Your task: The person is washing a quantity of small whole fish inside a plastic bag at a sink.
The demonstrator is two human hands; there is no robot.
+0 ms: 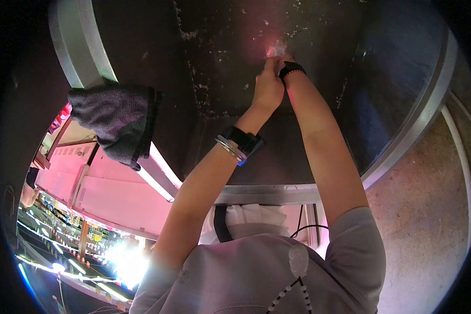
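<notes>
The largest thing is a dark, scratched, box-like recess (235, 78) with a grey metal rim (267, 194). At the left side of the recess, a dark grey, soft fabric cloth (115, 120) hangs over this rim. Inside the recess, the left hand (269, 86) has its fingers bent inward; the right hand (287, 60), close beside it, is mostly hidden. Just beyond both, in the recess, is a small, pale, shiny piece (278, 50); whether either hand grips it, I cannot tell.

Perhaps shop or arcade: strip lights (77, 266), pink cabinets (123, 196).
</notes>
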